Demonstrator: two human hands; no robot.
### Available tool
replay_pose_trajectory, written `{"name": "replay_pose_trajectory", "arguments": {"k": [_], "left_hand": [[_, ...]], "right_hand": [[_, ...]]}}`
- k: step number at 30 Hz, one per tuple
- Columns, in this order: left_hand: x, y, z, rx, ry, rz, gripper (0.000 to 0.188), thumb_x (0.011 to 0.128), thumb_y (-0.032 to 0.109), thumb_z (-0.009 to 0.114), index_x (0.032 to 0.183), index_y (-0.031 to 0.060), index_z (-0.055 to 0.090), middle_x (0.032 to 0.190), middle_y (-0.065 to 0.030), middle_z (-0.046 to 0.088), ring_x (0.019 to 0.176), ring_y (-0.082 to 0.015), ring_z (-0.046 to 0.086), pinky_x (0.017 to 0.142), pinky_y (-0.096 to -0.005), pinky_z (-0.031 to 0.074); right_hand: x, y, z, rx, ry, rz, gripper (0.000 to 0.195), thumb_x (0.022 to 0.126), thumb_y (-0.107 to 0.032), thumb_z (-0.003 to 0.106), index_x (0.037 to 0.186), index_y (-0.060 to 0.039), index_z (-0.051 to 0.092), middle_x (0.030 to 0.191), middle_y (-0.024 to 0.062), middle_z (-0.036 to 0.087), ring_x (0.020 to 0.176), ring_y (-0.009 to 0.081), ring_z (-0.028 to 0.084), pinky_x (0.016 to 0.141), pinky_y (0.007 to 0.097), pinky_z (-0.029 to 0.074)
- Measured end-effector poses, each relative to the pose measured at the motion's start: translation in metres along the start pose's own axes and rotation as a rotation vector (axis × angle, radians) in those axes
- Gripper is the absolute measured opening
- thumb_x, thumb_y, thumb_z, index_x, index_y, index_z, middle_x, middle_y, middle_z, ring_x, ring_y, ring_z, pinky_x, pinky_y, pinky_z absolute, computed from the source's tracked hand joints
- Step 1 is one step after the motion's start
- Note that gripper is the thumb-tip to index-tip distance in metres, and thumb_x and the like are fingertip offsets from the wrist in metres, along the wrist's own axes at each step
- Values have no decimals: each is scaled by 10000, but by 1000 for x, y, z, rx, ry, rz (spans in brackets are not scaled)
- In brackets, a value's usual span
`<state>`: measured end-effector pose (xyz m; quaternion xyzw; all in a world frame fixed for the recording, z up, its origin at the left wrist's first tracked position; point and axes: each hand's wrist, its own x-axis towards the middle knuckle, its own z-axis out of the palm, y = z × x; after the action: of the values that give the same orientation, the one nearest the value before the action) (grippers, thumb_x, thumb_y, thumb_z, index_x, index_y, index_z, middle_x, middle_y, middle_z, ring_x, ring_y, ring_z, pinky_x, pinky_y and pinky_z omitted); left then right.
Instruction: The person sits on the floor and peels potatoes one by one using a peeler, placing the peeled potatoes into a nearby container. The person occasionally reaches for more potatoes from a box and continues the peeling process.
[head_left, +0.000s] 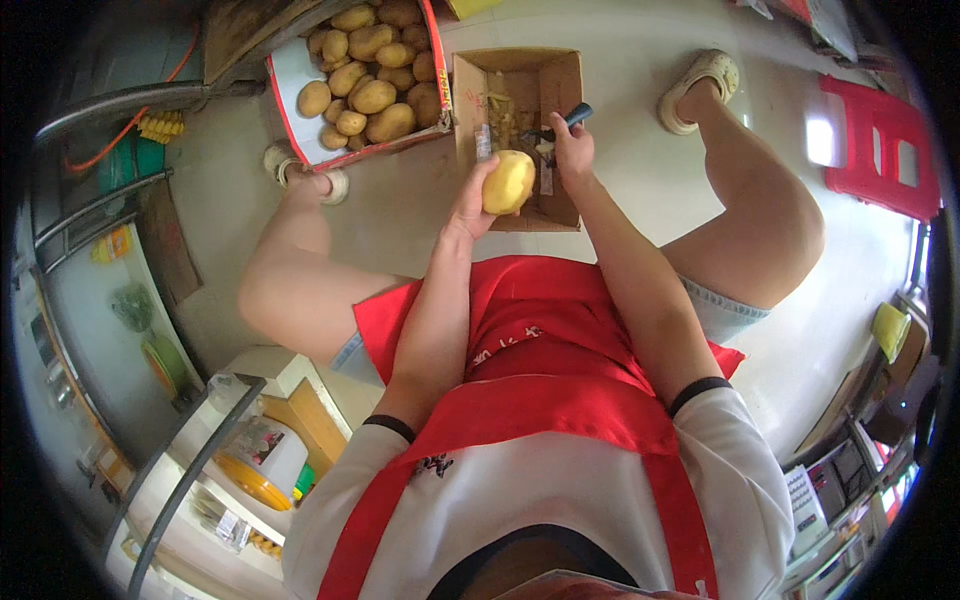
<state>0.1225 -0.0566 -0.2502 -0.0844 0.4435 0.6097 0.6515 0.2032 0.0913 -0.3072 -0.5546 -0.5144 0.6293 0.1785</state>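
My left hand grips a potato whose visible side is mostly peeled and pale yellow. In my right hand is a peeler with a dark handle, held a little to the right of the potato and apart from it. Its blade end is partly hidden and hard to make out. Both hands are over an open cardboard box, in which potato peelings lie. To the left, a red-edged carton holds many unpeeled potatoes.
The carton stands close beside the cardboard box on the tiled floor. My clog-clad feet are on either side of them. A red plastic stool is at the far right. Metal-framed shelving with a lidded tub runs along the lower left.
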Motion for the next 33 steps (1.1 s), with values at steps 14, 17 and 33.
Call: {"name": "replay_pose_trajectory", "arguments": {"k": [14, 17, 33], "left_hand": [[21, -21, -19, -405, 262, 21, 382, 831, 480, 466, 1009, 149, 539, 872, -9, 583, 755, -151, 552, 606, -263, 462], [19, -19, -13, -343, 180, -38, 382, 821, 464, 482, 972, 119, 547, 805, -45, 591, 663, -180, 570, 495, -249, 470], [13, -10, -6, -257, 220, -22, 444, 809, 483, 424, 942, 77, 546, 754, -93, 581, 617, -199, 548, 438, -260, 415]], "right_hand": [[-51, -30, 32, -327, -3, -364, 306, 790, -321, 587, 844, -27, 522, 652, 173, 574, 636, 372, 561, 594, 403, 442], [-31, -25, 34, -378, 156, -300, 307, 792, -326, 582, 841, -27, 537, 675, 175, 583, 654, 376, 558, 619, 412, 439], [-23, -25, 27, -78, -65, -228, 320, 836, -320, 554, 793, -3, 545, 693, 130, 572, 676, 173, 531, 680, 314, 432]]}}
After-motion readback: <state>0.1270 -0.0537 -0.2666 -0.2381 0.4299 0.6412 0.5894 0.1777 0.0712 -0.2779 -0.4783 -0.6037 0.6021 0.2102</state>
